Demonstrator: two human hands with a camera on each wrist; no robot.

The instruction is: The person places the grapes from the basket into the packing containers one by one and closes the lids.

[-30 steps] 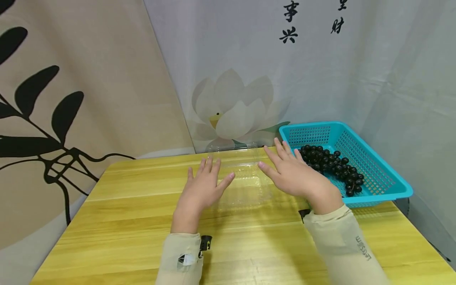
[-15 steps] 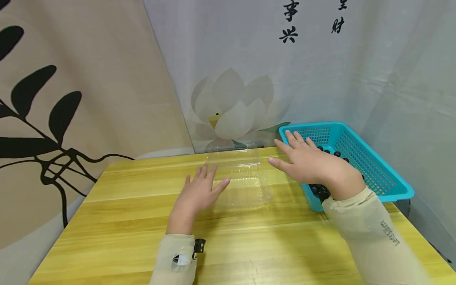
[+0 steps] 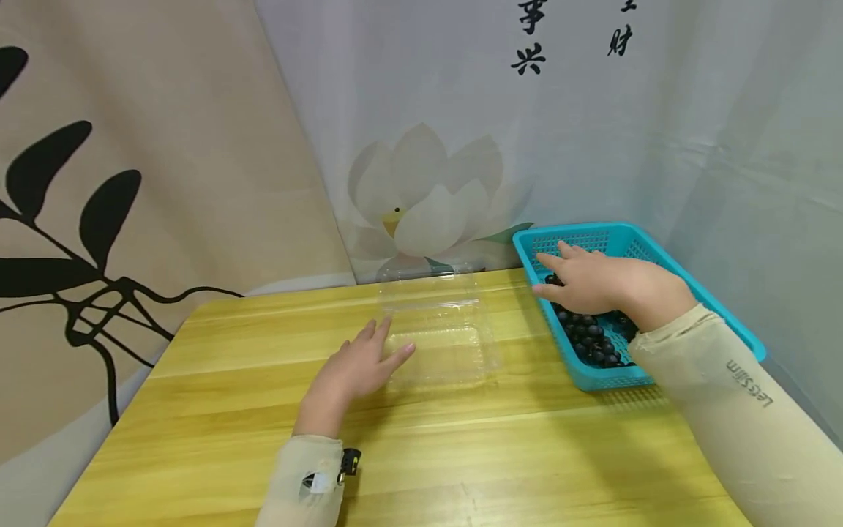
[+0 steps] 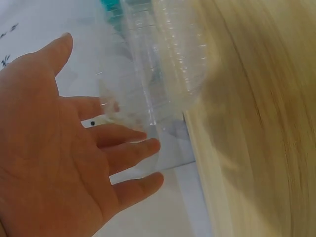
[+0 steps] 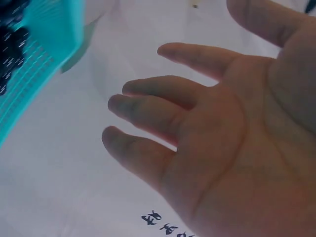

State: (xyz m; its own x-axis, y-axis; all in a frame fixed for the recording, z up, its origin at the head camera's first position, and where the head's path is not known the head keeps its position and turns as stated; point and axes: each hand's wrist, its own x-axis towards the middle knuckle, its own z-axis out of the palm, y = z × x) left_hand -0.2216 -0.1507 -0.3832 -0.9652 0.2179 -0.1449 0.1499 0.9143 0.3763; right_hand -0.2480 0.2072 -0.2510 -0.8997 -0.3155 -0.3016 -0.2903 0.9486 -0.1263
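A clear plastic clamshell box lies on the table with its lid folded back toward the curtain. Just left of the box is my left hand, fingers spread and relaxed, holding nothing; in the left wrist view the box appears beyond the fingers. My right hand hovers over the blue plastic basket, its fingers extended and nothing in its grasp. Dark grapes lie in the basket, partly hidden beneath that hand and wrist. The right wrist view shows the bare right palm with the basket off to one side.
The wooden table spreads across the front and left of the head view. A printed curtain hangs directly behind the table's back edge. The basket stands at the table's right side, near the curtain.
My right hand has moved right, from beside the box to above the basket of grapes. The left hand has drawn a little left and down, away from the box.
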